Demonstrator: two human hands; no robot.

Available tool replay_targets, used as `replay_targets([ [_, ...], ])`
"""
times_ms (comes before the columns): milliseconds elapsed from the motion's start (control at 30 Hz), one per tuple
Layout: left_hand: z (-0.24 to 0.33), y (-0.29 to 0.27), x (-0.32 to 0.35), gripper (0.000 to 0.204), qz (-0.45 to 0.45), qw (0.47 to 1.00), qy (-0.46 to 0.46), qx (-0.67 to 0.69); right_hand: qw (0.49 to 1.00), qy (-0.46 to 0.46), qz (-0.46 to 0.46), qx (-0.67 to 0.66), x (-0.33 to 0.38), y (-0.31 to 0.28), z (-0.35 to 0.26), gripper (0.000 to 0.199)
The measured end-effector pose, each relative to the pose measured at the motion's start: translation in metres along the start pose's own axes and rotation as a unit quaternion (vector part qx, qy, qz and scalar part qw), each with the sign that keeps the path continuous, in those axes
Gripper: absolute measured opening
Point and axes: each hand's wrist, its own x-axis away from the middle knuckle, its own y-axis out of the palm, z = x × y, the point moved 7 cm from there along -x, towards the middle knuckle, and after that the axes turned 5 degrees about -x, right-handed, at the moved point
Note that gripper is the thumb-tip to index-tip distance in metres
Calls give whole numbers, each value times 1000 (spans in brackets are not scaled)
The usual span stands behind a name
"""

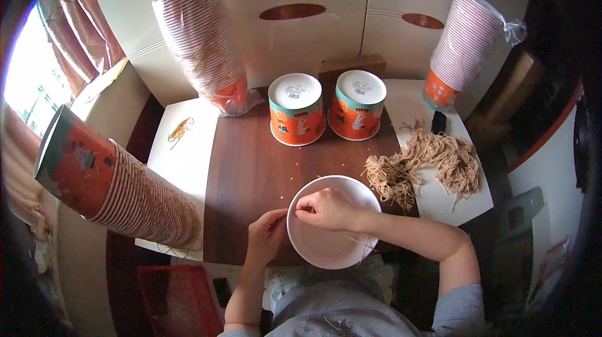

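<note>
Left hand: my left hand [266,236] grips the near-left rim of the open paper cup [333,223], fingers curled on its edge.
Right hand: my right hand [327,209] reaches over the cup's mouth with fingers closed, pinching a thin tan string [359,242] that runs across the pale inside toward the right rim.
Cup in hand: it lies mouth-up toward me above the near edge of the dark wooden table [251,174], just in front of my lap (I see only its white interior, not its outside).
String pile: a loose heap of tan strings [426,161] lies just right of the cup, half on the white sheet [461,202], close to my right forearm.
Upturned cups: two orange and teal cups [296,110] [357,105] stand bottom-up side by side at the far edge of the table, well apart from my hands.
Cup stacks: one wrapped stack [204,42] leans at the far left, another wrapped stack [464,45] at the far right, and a long tilted stack [119,183] crowds in at my left, near my left hand.
Small bits: a few rubber bands [180,130] lie on the left white sheet [185,168]; a small dark object [439,122] sits beyond the strings (too small to tell what it is).
In the way: nothing lies between my hands and the cup; the tilted stack hides the table's left edge.
</note>
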Motion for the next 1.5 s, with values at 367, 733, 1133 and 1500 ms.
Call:
replay_targets([
  [367, -7, -10, -9, 5, 12, 997, -56, -59, 993, 20, -97, -70, 2, 6, -4, 23],
  [733, 32, -32, -21, 8, -175, 734, -28, 656, 945, 100, -168, -261, 22, -20, -13, 23],
  [1133, 44, 7, -27, 13, -240, 965, -68, 79, 969, -230, -38, -80, 18, -54, -79, 9],
  [1500, 42, 4, -29, 11, -227, 951, -56, 203, 963, -194, 63, 174, 22, -38, -60, 7],
])
